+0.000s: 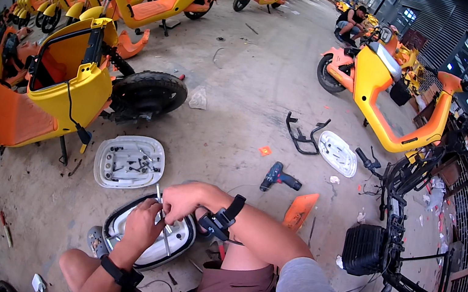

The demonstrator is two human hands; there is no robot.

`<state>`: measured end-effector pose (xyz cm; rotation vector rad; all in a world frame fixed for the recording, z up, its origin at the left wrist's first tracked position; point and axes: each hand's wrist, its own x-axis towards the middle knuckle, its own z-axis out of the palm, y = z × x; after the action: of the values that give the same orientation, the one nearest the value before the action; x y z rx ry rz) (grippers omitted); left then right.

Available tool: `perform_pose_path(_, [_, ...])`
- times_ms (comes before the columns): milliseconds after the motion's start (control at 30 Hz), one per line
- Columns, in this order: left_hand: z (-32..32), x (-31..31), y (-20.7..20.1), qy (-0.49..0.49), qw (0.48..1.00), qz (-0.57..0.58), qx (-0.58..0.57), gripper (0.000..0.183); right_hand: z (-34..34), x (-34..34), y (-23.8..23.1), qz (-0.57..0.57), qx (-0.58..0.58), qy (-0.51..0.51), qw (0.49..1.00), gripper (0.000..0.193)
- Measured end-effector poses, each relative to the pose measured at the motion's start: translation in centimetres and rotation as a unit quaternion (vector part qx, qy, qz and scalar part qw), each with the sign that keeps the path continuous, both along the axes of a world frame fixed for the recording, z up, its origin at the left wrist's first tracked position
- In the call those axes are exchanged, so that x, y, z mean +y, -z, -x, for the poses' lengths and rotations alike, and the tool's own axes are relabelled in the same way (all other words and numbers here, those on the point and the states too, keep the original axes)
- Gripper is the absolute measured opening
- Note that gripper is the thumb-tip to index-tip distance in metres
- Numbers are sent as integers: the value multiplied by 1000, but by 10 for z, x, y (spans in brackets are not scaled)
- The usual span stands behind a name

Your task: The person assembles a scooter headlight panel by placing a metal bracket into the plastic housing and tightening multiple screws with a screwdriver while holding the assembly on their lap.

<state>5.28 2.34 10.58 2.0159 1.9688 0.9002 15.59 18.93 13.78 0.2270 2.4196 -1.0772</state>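
A white oval scooter seat base [177, 246] with a black rim lies on the floor in front of me, pale inner side up. Over it my left hand [141, 226] is closed, its fingers by a slim silver metal rod [166, 239] that slants across the base. My right hand [183, 199] is closed too, its fingertips pressed down beside the left one's. What it pinches is hidden by the fingers. Just beyond, a white tray-like shell [130, 163] holds several screws and small dark parts. Both wrists wear black straps.
A cordless drill [280, 178], an orange panel [300, 210], a black bracket [304, 136] and another white shell [338, 153] lie on the floor. A partly stripped yellow scooter [79, 92] stands left, a bare frame [393, 234] right. Another person [352, 25] crouches far off.
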Motion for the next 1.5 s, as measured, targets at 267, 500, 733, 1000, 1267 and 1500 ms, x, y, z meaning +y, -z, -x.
perform_pose_path(267, [11,5,5,-63,991,114,-14,23,-6,-1,14,-163,176,124,963,27])
perform_pose_path(500, [-7,1,-15,-32,996,27,74,21,-11,1,-7,-219,56,45,973,17])
perform_pose_path(733, [-19,-1,9,-16,982,106,155,12,-13,9,-9,-164,-2,52,985,23])
perform_pose_path(1000, [-20,-3,10,-4,989,96,109,24,-6,8,8,-163,-77,1,984,15])
perform_pose_path(1267, [-5,-13,1,32,992,116,43,27,-8,2,17,-92,-51,-44,993,37])
perform_pose_path(1500, [12,-4,-11,95,988,113,-47,14,-15,-26,54,-79,35,41,995,37])
